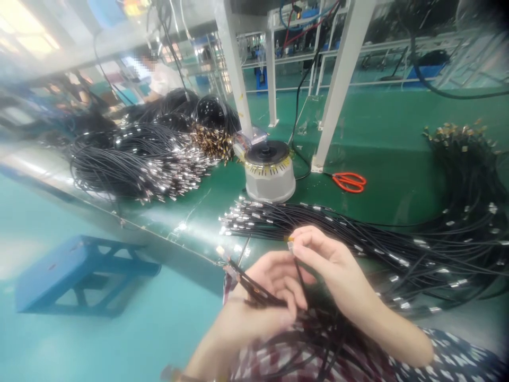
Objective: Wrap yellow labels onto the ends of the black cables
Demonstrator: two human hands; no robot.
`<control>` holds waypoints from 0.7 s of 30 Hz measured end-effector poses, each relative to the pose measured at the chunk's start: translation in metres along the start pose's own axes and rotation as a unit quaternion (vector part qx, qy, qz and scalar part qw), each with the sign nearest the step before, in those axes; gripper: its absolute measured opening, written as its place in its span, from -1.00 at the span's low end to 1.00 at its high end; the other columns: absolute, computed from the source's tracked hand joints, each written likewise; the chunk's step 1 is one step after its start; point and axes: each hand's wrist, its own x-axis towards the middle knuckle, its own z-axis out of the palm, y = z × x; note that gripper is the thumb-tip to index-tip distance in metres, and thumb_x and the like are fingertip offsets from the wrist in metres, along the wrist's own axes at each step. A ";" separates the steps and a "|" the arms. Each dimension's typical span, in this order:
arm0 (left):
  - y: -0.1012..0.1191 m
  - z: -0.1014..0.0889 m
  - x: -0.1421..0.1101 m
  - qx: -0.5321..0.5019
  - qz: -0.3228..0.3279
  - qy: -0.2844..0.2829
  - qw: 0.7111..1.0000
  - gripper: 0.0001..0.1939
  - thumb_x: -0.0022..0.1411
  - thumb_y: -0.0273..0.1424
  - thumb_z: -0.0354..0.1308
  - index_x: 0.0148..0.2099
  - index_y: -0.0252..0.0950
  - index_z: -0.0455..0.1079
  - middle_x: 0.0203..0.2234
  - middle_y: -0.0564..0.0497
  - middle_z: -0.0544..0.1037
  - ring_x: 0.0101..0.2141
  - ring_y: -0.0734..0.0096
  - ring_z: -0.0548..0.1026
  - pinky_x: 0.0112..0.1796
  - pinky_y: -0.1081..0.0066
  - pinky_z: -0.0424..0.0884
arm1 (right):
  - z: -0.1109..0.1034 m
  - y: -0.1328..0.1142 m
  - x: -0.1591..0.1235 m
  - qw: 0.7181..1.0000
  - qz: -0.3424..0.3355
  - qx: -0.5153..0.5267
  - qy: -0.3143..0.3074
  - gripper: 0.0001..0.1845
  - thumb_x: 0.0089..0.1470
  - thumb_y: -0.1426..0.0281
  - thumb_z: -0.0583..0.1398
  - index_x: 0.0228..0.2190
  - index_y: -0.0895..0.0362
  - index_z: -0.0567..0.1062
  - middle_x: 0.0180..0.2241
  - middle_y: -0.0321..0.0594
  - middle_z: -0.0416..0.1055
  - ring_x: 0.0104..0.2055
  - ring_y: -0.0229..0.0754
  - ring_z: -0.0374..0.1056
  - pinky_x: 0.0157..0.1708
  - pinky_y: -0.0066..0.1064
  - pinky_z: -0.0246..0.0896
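Observation:
My left hand (264, 297) is closed around a small bunch of thin black cables (258, 291) whose ends stick out to the upper left. My right hand (330, 265) pinches the tip of one black cable (290, 243), a small metal connector with a yellowish end, just above the left hand. Both hands hover over my lap at the near edge of the green table (389, 148). A fan of black cables with silver connectors (302, 223) lies on the table right behind my hands.
A round white machine with a black top (270, 170) stands mid-table. Orange scissors (350, 181) lie to its right. Big piles of black cables (139, 159) sit at the left and more cables (469, 175) at the right. A blue stool (79, 273) stands on the floor at the left. A person is at the far left.

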 end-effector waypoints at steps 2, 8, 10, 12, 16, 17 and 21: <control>-0.003 0.004 0.003 0.018 0.000 0.089 0.996 -0.77 0.09 -0.42 0.32 -0.16 -0.33 0.50 -0.39 -0.11 0.59 -0.60 0.53 0.41 -0.59 0.52 0.22 | 0.002 0.001 -0.001 1.000 0.004 0.020 -0.013 -0.77 0.11 0.27 0.22 -0.51 0.12 0.42 -0.23 -0.27 0.32 -0.58 -0.40 0.14 -0.44 -0.37 0.20; -0.008 0.010 0.008 0.046 0.002 0.186 0.982 -0.83 0.17 -0.41 0.26 -0.43 -0.36 0.40 -0.63 0.00 0.55 -0.75 0.63 0.34 -0.67 0.59 0.15 | -0.004 0.001 -0.001 0.998 0.009 0.057 -0.013 -0.86 0.06 0.29 0.29 -0.40 0.09 0.46 -0.30 -0.26 0.39 -0.30 -0.21 0.31 -0.25 -0.35 0.26; -0.009 0.010 0.008 0.053 0.003 0.192 0.980 -0.89 0.18 -0.41 0.26 -0.35 -0.35 0.42 -0.63 0.01 0.56 -0.75 0.61 0.36 -0.68 0.59 0.17 | -0.009 -0.001 0.001 0.994 0.029 0.102 -0.020 -0.82 0.00 0.32 0.33 -0.39 0.09 0.43 -0.39 -0.31 0.39 -0.30 -0.22 0.32 -0.25 -0.38 0.25; -0.009 0.011 0.008 0.061 0.008 0.199 0.978 -0.87 0.17 -0.41 0.27 -0.23 -0.32 0.41 -0.62 0.03 0.57 -0.74 0.58 0.38 -0.68 0.59 0.20 | -0.013 -0.003 0.001 0.990 0.054 0.128 -0.036 -0.76 -0.03 0.36 0.36 -0.40 0.10 0.38 -0.45 -0.34 0.38 -0.35 -0.26 0.31 -0.30 -0.42 0.23; -0.010 0.014 0.007 0.086 0.002 0.209 0.974 -0.75 0.16 -0.41 0.27 -0.09 -0.28 0.39 -0.63 0.06 0.58 -0.76 0.57 0.38 -0.70 0.60 0.22 | -0.015 -0.002 0.000 0.989 0.071 0.121 -0.048 -0.73 -0.05 0.40 0.37 -0.40 0.10 0.35 -0.47 -0.36 0.42 -0.39 -0.29 0.29 -0.31 -0.42 0.17; -0.011 0.015 0.006 0.090 0.002 0.212 0.973 -0.74 0.16 -0.42 0.27 -0.08 -0.28 0.40 -0.63 0.07 0.57 -0.76 0.57 0.38 -0.71 0.60 0.24 | -0.015 -0.002 0.000 0.989 0.072 0.119 -0.048 -0.73 -0.05 0.42 0.37 -0.40 0.10 0.35 -0.47 -0.37 0.42 -0.39 -0.30 0.28 -0.30 -0.42 0.16; -0.011 0.018 0.005 0.099 0.013 0.221 0.970 -0.73 0.15 -0.41 0.29 -0.09 -0.26 0.39 -0.63 0.10 0.57 -0.76 0.55 0.41 -0.70 0.59 0.32 | -0.014 -0.001 -0.002 0.989 0.078 0.122 -0.042 -0.72 -0.05 0.43 0.37 -0.42 0.09 0.34 -0.48 -0.40 0.44 -0.41 -0.31 0.27 -0.31 -0.41 0.14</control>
